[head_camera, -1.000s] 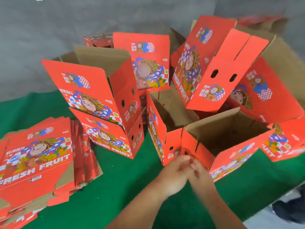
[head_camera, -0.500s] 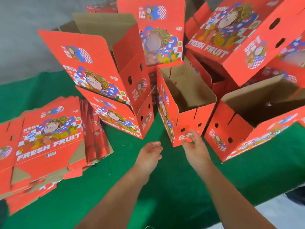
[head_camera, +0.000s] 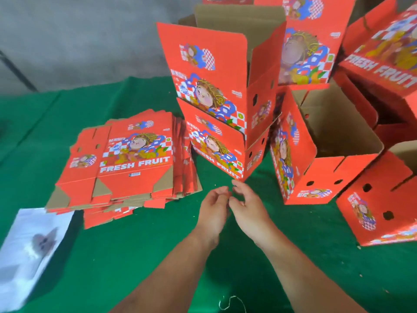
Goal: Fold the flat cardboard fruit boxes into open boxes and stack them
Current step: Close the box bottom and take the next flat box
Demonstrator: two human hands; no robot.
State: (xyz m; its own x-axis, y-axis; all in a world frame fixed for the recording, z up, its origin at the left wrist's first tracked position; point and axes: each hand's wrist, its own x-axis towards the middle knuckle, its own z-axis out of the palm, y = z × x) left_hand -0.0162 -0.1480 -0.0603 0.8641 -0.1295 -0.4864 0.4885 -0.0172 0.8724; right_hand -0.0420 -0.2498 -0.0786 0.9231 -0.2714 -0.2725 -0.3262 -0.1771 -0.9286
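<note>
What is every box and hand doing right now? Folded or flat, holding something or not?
Flat stack: unfolded, piled on the green cloth.
Nested pair: folded, one box sitting tilted in another.
Open box: folded, top open, nothing visible inside.
Right box: folded, partly out of view.
Left hand: empty, fingers loosely curled.
Right hand: empty, fingers loosely curled, close to the left hand.
White sheet: lying flat, blurred.
</note>
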